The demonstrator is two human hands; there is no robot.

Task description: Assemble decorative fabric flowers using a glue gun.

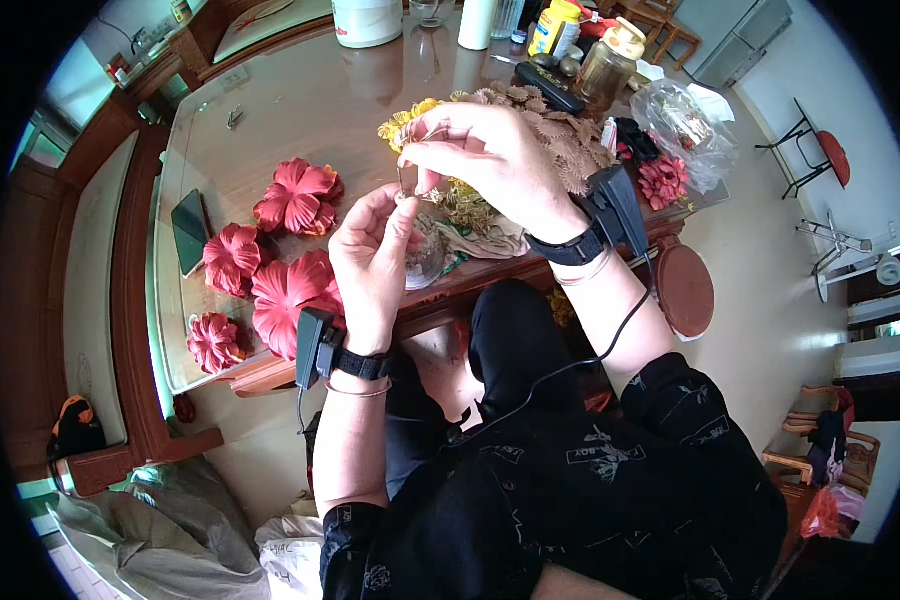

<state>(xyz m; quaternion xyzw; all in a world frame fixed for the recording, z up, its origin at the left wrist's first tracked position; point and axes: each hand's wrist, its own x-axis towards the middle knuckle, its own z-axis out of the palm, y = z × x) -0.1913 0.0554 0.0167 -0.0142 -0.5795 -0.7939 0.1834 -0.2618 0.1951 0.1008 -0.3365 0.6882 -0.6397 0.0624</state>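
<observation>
Both of my hands meet above the near edge of a glass-topped table (pixel 260 130). My left hand (pixel 372 250) pinches a thin brownish stem (pixel 401 178) near its lower end, thumb against forefinger. My right hand (pixel 485 150) is closed on the upper part of the same stem, its thumb and fingertips together. Small pale bits show at the left fingertips, too small to name. Under the hands stand a clear glass jar (pixel 426 262) and a bunch of dry yellowish stems (pixel 467 207). Several red fabric flowers (pixel 298 195) lie left of my left hand.
Beyond my right hand are yellow petals (pixel 407 120) and a pile of brown scalloped pieces (pixel 562 140). A phone (pixel 190 233) lies at the left. Farther back stand a white bucket (pixel 368 20), a brown jar (pixel 613 62) and a black case (pixel 550 88). A round stool (pixel 686 290) is at the right.
</observation>
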